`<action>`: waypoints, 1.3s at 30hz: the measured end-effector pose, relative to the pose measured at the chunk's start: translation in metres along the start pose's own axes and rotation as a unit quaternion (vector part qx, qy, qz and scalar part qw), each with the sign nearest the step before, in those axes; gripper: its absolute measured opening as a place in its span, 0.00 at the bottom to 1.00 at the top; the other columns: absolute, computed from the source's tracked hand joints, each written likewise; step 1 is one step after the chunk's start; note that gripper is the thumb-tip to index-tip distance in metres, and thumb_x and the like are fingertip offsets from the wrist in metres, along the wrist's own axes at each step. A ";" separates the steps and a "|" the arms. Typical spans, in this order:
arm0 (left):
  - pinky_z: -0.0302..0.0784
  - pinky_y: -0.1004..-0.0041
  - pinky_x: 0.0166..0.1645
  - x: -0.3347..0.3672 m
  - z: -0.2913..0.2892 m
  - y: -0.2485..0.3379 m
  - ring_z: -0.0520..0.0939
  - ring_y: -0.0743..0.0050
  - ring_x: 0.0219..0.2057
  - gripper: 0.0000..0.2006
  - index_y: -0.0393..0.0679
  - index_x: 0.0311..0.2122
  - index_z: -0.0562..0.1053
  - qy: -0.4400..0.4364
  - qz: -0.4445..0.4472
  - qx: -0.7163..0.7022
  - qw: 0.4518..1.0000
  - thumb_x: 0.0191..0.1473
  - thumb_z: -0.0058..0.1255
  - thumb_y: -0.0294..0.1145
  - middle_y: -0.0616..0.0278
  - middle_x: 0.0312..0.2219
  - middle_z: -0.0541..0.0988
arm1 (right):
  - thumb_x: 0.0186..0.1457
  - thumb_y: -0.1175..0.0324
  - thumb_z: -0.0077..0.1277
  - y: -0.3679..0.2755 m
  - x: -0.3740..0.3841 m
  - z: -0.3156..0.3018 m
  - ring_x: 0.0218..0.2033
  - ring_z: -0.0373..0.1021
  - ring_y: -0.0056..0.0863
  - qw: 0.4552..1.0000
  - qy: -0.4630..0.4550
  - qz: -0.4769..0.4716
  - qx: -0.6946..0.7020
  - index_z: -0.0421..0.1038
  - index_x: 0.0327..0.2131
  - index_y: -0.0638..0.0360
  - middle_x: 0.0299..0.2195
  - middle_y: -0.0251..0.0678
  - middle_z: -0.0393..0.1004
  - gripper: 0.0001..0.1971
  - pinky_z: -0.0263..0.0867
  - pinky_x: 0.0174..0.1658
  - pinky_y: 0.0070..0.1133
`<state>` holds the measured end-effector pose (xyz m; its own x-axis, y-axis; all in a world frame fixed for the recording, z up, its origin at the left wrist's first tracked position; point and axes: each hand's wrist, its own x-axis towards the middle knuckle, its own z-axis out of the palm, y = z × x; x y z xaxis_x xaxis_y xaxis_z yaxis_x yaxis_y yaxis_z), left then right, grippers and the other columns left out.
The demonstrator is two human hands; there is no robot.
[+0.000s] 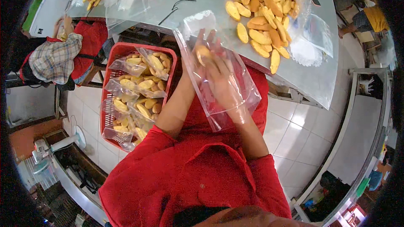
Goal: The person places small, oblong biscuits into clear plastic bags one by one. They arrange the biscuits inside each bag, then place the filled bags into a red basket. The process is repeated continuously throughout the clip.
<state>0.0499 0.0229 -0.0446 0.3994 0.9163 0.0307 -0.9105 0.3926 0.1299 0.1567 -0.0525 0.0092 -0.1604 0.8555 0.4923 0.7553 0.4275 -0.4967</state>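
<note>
A long clear plastic bag [248,86] lies over my hands, slanting across my lap at the table's edge. My left hand [190,64] supports it from beneath, partly hidden by the plastic and my other hand. Inside the plastic, my right hand [221,72] has its fingers bent against a golden oval bread piece [203,53]. The clear film covers that hand as far as the wrist. At the far end of the bag is a white lacy paper doily [200,20]. A heap of similar oval bread pieces [263,23] spills from a large clear bag on the table.
Left of me stands a red plastic basket [106,92] with several filled clear bags [143,86]. On the grey table [313,75] are a stack of doilies [305,50], a thin black wire-like item [176,10] and more food. Another person [59,59] sits at far left.
</note>
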 end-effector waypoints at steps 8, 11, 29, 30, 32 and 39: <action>0.61 0.54 0.61 -0.005 0.004 -0.038 0.63 0.52 0.58 0.37 0.50 0.64 0.49 -0.039 0.095 0.047 0.994 0.57 0.34 0.62 0.54 0.61 0.57 | 0.47 0.71 0.49 -0.003 0.031 -0.004 0.60 0.53 0.53 0.997 -0.051 0.013 -0.056 0.63 0.53 0.65 0.57 0.53 0.58 0.27 0.55 0.61 0.37; 0.57 0.60 0.63 0.001 0.073 0.003 0.68 0.55 0.54 0.41 0.38 0.61 0.53 0.198 0.092 0.075 0.973 0.52 0.47 0.59 0.51 0.55 0.65 | 0.47 0.72 0.51 0.001 0.017 -0.004 0.58 0.57 0.49 0.999 -0.051 -0.003 0.014 0.67 0.51 0.62 0.57 0.48 0.61 0.23 0.56 0.60 0.33; 0.65 0.50 0.52 -0.044 -0.017 0.137 0.70 0.55 0.48 0.40 0.46 0.52 0.65 0.232 0.212 -0.010 0.949 0.40 0.58 0.64 0.56 0.48 0.69 | 0.56 0.62 0.47 0.097 0.066 0.022 0.31 0.74 0.40 0.905 -0.028 0.264 -0.332 0.70 0.42 0.61 0.32 0.46 0.76 0.15 0.70 0.36 0.34; 0.65 0.50 0.52 -0.043 -0.033 0.147 0.71 0.55 0.47 0.41 0.45 0.53 0.64 0.253 0.231 0.065 0.937 0.40 0.57 0.65 0.55 0.47 0.69 | 0.57 0.61 0.47 0.093 0.066 0.019 0.31 0.74 0.39 0.928 -0.007 0.279 -0.248 0.70 0.43 0.60 0.31 0.45 0.76 0.15 0.70 0.35 0.33; 0.65 0.51 0.52 -0.034 -0.007 0.139 0.71 0.55 0.46 0.42 0.44 0.54 0.62 0.294 0.246 -0.104 0.918 0.41 0.55 0.66 0.54 0.46 0.69 | 0.59 0.60 0.45 0.076 0.067 -0.018 0.32 0.74 0.38 0.940 -0.041 0.338 0.020 0.69 0.45 0.61 0.30 0.44 0.76 0.16 0.69 0.35 0.32; 0.61 0.49 0.54 -0.021 0.043 0.110 0.71 0.58 0.49 0.37 0.54 0.51 0.64 0.167 0.236 -0.051 0.956 0.44 0.44 0.73 0.59 0.47 0.70 | 0.56 0.69 0.49 -0.034 0.040 -0.065 0.37 0.69 0.39 0.978 -0.200 0.024 0.052 0.65 0.50 0.64 0.32 0.47 0.71 0.19 0.65 0.45 0.31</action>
<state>-0.0544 0.0438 0.0117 -0.0993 0.9611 -0.2579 -0.9934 -0.0808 0.0814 0.1661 -0.0523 0.0924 -0.3777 0.9122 0.1586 0.7029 0.3940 -0.5922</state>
